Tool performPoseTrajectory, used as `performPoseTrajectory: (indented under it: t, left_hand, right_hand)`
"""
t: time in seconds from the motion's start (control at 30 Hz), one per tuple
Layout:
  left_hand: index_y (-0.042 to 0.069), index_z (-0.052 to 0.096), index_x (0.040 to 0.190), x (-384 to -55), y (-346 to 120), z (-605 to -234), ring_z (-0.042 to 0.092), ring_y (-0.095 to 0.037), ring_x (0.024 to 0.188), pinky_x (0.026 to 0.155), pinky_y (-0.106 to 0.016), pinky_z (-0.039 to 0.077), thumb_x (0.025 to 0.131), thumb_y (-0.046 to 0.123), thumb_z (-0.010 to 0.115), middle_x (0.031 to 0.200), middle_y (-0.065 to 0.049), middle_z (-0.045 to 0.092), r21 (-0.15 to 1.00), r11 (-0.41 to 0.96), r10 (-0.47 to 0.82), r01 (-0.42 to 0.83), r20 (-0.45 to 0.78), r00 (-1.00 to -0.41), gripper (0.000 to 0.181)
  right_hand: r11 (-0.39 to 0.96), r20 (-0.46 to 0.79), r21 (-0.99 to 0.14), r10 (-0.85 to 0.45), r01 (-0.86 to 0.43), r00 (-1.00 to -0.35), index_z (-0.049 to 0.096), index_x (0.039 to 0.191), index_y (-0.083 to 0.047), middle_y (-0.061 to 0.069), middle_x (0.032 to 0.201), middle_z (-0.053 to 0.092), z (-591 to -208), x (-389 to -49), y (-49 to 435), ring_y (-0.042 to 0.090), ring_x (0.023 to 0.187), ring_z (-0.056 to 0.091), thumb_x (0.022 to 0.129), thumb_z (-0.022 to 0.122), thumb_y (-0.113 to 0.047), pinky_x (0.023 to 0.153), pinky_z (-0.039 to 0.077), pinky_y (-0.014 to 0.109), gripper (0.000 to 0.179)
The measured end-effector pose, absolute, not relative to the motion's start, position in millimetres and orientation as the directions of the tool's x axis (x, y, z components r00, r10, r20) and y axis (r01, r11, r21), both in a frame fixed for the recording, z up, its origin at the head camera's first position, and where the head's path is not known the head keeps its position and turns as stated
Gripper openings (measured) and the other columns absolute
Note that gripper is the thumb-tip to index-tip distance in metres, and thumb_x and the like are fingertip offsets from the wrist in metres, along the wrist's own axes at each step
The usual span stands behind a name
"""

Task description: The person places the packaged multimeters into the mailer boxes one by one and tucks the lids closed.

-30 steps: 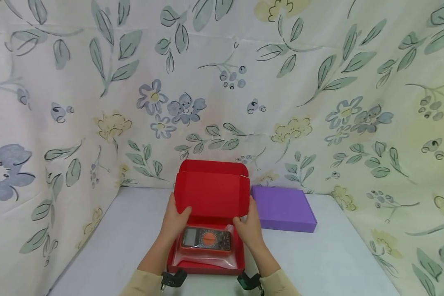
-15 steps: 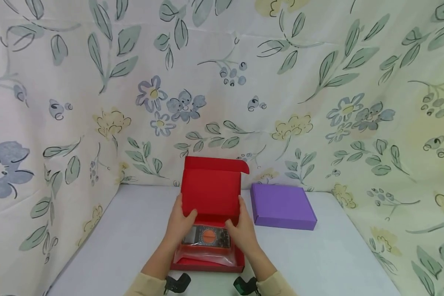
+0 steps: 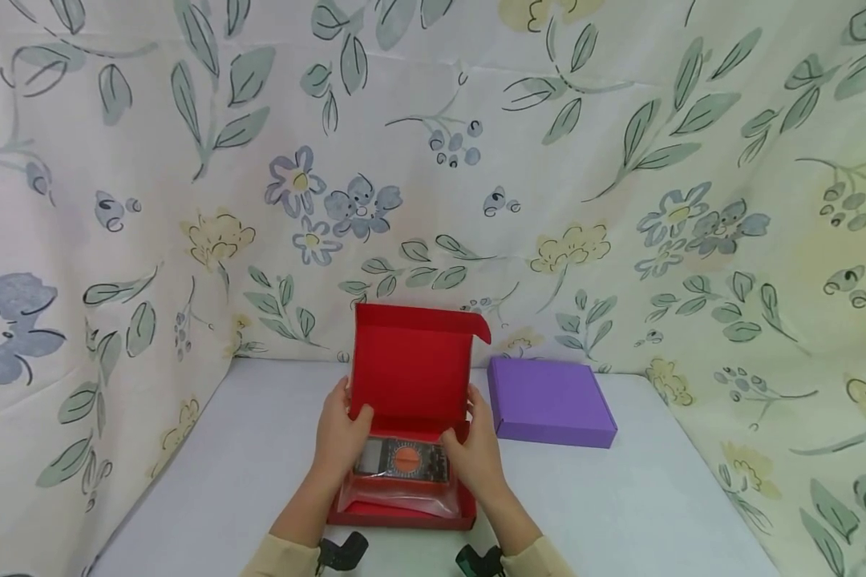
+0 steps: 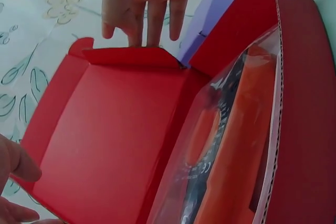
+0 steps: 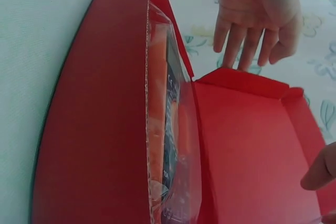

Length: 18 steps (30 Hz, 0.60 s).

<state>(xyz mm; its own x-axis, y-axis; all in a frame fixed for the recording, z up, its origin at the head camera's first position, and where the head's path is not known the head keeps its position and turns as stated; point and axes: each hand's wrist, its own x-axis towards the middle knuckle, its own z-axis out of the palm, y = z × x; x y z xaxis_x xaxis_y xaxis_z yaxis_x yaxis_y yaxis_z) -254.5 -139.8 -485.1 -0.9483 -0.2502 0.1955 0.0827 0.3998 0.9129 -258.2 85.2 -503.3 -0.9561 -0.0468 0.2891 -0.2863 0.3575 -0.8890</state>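
Note:
A red cardboard box (image 3: 397, 521) lies on the table with its lid (image 3: 413, 365) raised at the back. Inside is a digital multimeter (image 3: 406, 460), black-faced with an orange dial and casing, wrapped in a clear plastic bag (image 3: 404, 500). My left hand (image 3: 341, 433) is at the lid's left side and my right hand (image 3: 479, 449) at its right side. Across the box in each wrist view, the opposite hand's straight fingers press the lid's side flap (image 4: 131, 56) from outside. Both thumbs point inward near the multimeter's far edge in the head view.
A closed purple box (image 3: 552, 402) lies to the right behind the red one on the white table (image 3: 606, 497). Floral cloth (image 3: 433, 200) hangs behind and along both sides. Dark wrist cameras (image 3: 343, 551) sit at both sleeves.
The lid's side flaps, spread outward a second ago, now stand folded inward. Both hands have come closer together against them. The multimeter remains in the box.

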Motion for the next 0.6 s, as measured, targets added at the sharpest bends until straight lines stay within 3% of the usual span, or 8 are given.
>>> performPoseTrajectory:
  t: [0.3, 0.6]
  left_hand:
    - [-0.010, 0.051, 0.142, -256, -142, -486, 0.063, -0.039, 0.105, 0.089, -0.055, 0.055, 0.096, 0.009, 0.059, 0.114, -0.025, 0.062, 0.876, 0.474, -0.304, 0.088, 0.256, -0.918, 0.050]
    - [-0.013, 0.067, 0.118, -254, -141, -487, 0.064, -0.035, 0.090, 0.080, -0.052, 0.055, 0.097, 0.013, 0.064, 0.100, -0.022, 0.065, 0.839, 0.529, -0.326, 0.130, 0.342, -0.881, 0.033]
  right_hand:
    - [0.419, 0.301, -0.864, -0.014, -0.279, -0.954, 0.031, 0.158, -0.008, 0.016, 0.142, 0.045, -502, -252, 85, 0.037, 0.129, 0.051, 0.089, 0.068, 0.000, 0.098, 0.051, 0.056, 0.078]
    - [0.445, 0.331, -0.843, -0.012, -0.301, -0.944, 0.035, 0.157, -0.008, 0.014, 0.136, 0.048, -502, -247, 82, 0.032, 0.124, 0.056, 0.089, 0.070, -0.004, 0.097, 0.052, 0.052, 0.076]
